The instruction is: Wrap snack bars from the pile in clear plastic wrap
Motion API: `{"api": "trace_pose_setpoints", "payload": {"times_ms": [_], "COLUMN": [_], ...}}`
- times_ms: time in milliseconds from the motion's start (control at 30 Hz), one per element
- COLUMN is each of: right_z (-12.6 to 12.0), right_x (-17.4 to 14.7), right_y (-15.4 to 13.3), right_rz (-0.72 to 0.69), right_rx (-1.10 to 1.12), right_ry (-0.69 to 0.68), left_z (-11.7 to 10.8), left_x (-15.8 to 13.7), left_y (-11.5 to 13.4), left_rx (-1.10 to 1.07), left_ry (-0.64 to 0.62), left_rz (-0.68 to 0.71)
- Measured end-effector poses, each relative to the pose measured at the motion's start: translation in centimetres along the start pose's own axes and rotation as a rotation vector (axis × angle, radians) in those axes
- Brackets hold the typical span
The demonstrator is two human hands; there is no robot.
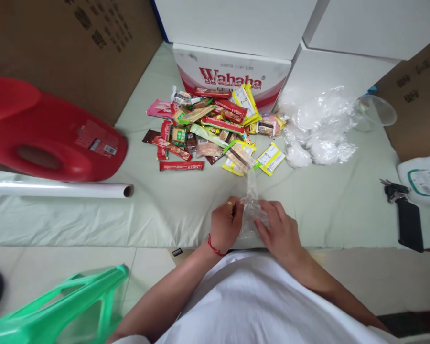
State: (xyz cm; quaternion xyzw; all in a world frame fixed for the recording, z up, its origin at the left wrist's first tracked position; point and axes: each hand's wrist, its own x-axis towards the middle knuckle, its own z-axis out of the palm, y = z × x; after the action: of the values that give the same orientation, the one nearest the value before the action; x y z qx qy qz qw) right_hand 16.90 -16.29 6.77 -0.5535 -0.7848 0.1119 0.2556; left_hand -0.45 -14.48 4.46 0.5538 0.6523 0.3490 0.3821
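Observation:
At the near edge of the cloth-covered table, a clear plastic bag (250, 210) stretches between my two hands. My left hand (226, 222) is curled closed and pinches the bag's left side. On the other side, my right hand (281, 230) grips the bag with bent fingers, its thumb pointing inward. The bag's narrow, twisted upper part reaches up to a pile of wrapped snacks (222, 125). Closest to it lie a long wafer-like snack in clear wrap (238, 157) and a yellow-and-white packet (271, 158). Whatever the bag holds cannot be made out.
Behind the snacks stands a Wahaha carton (232, 71). Clear plastic bags (318, 129) are heaped to its right, beside a clear plastic cup (378, 112). A red jug (57, 134) and a white roll (57, 189) lie left. Keys (394, 188), a black phone (410, 224) and a white bottle (428, 179) are right.

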Motion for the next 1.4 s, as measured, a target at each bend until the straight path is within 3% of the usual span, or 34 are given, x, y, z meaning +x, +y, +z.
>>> {"api": "trace_pose_setpoints", "payload": {"times_ms": [133, 267, 400, 600, 733, 867, 1000, 1067, 1200, 1333, 1400], "right_z": [-0.9, -1.7, -0.8, 0.1, -1.4, -3.8, -3.3, -1.9, 1.0, 2.3, 2.4], "right_x": [-0.1, -0.3, -1.3, -3.2, -3.5, -2.7, -1.6, -1.2, 0.3, 2.2, 2.8], "right_y": [0.8, 2.2, 4.4, 6.9, 7.8, 6.2, 2.8, 1.7, 1.7, 2.0, 1.7], "right_rz": [0.081, 0.385, 0.662, 0.791, 0.671, 0.283, -0.093, -0.115, -0.011, 0.057, 0.047], "right_rx": [0.271, 0.506, 0.654, 0.721, 0.506, 0.178, 0.134, 0.079, 0.057, 0.229, 0.272], "right_ry": [0.055, 0.103, 0.101, 0.087, 0.01, 0.185, 0.094, 0.103, 0.207, 0.121, 0.095], "left_z": [-0.4, -1.3, -2.5, -3.7, -3.4, -2.7, -2.2, -2.1, -2.1, -2.3, -2.3], "left_x": [0.7, 0.8, 0.4, -0.1, -0.3, -0.5, -0.6, -0.7, -1.4, -2.8, -3.5], "left_y": [-1.2, -2.7, -3.8, -3.8, -3.7, -3.5, -3.0, -2.6, -2.3, -3.0, -3.4], "left_rx": [-0.063, -0.119, -0.168, -0.267, -0.24, -0.191, -0.171, -0.164, -0.131, -0.03, 0.035], "left_ry": [0.012, 0.034, 0.064, 0.06, 0.059, 0.056, 0.04, 0.034, -0.009, -0.066, -0.011], "left_rz": [-0.065, -0.141, -0.229, -0.357, -0.344, -0.281, -0.241, -0.218, -0.155, -0.094, -0.018]}}
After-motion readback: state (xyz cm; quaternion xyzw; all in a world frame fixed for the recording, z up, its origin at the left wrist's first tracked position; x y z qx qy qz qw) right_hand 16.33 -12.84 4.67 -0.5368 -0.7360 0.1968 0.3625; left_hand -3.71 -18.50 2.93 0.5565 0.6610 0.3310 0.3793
